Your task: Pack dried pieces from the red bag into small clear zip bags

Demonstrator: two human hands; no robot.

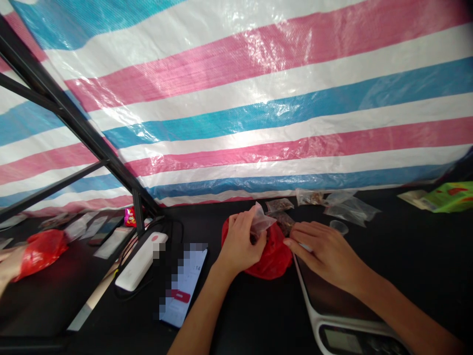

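Note:
My left hand (242, 244) is closed on a small clear plastic bag (263, 221), pinched just above a crumpled red plastic bag (275, 254). The red bag lies on the black tabletop, partly covered by that hand. To its right, my right hand (321, 249) has curled fingers over the far left corner of a kitchen scale (332, 291). Something small and pale shows beneath those fingers, too hidden to name. Small clear bags with brown bits, one (283, 222) between my hands and another (309, 197) behind, lie close by.
A phone (186, 286) and a white power strip (142, 261) lie left of my left arm. Empty clear bags (349, 207), a small clear cup (339, 227) and a green packet (449, 197) lie at back right. Beyond a black metal frame (111, 162), another person's hand touches a red bag (44, 251).

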